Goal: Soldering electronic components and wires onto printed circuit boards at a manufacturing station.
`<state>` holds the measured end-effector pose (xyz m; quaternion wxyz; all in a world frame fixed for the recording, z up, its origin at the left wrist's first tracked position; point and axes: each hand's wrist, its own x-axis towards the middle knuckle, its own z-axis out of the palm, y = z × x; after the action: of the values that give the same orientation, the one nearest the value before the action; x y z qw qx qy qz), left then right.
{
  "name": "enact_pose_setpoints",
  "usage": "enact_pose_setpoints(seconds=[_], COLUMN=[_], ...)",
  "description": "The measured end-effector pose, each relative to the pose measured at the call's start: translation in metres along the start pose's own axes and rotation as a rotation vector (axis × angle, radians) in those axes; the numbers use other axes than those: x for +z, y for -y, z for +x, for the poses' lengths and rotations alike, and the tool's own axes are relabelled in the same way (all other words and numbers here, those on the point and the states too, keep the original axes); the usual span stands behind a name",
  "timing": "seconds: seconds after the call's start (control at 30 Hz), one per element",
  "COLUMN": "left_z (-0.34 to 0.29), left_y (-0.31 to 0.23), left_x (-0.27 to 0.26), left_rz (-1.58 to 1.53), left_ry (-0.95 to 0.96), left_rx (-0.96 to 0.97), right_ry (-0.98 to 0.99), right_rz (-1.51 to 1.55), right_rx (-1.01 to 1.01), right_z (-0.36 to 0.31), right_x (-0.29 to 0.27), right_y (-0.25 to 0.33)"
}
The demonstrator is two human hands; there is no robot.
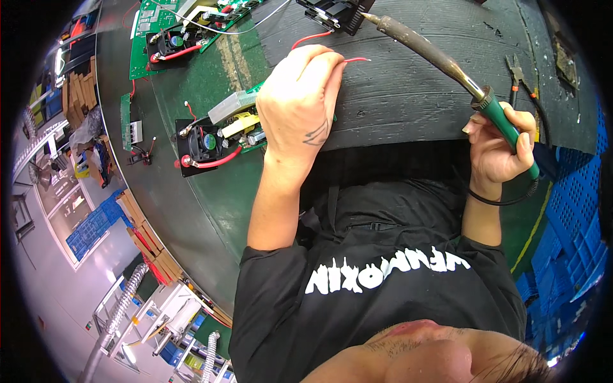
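The left hand [300, 96], at upper centre, is closed in a pinch on a red wire [355, 59]; its fingertips are mostly hidden behind its own back. The wire's free end pokes out to the right, and a red stretch also runs from above the knuckles to a black slotted assembly [331, 14]; whether they are one wire cannot be told. That assembly is cut off by the top edge.

The right hand [501, 143], at right, is half closed around the green handle of a soldering iron [434, 54]. The iron's tip ends at the assembly's edge, but contact is hard to judge. Its black cord [507, 202] loops below, partly lost behind the wrist. Cutters [516, 80] lie at upper right on the table [396, 108].

At left of the hands, the forearm and hand partly cover a circuit board with a fan [209, 142]; another board, with its own fan [174, 42], is cropped at the top. The fans' round labels are too small to read. Large white lettering [389, 271] crosses the black T-shirt [383, 325], upside down here.
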<state>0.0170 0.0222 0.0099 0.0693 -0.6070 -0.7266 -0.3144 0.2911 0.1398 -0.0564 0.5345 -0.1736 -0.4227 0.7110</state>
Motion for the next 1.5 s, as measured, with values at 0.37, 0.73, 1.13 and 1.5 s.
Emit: enact_pose_setpoints(seconds=[0.37,0.73,1.13,1.5], left_z=[0.010,0.029,0.030,0.029], left_y=[-0.004,0.004,0.011,0.010], left_x=[0.002,0.003,0.007,0.005], left_rz=[-0.122,0.008,0.077,0.086], left_ry=[-0.222,-0.183,-0.211,-0.198], left_rx=[-0.141,-0.081,-0.001,-0.012], right_ry=[0.031,-0.002,0.098,0.100], right_rz=[0.020,-0.006,0.015,0.002], right_rx=[-0.005,0.019,0.031,0.046], right_z=[0.002,0.001,0.009,0.009], right_x=[-0.001,0.005,0.013,0.016], right_y=[0.000,0.002,-0.002,-0.004])
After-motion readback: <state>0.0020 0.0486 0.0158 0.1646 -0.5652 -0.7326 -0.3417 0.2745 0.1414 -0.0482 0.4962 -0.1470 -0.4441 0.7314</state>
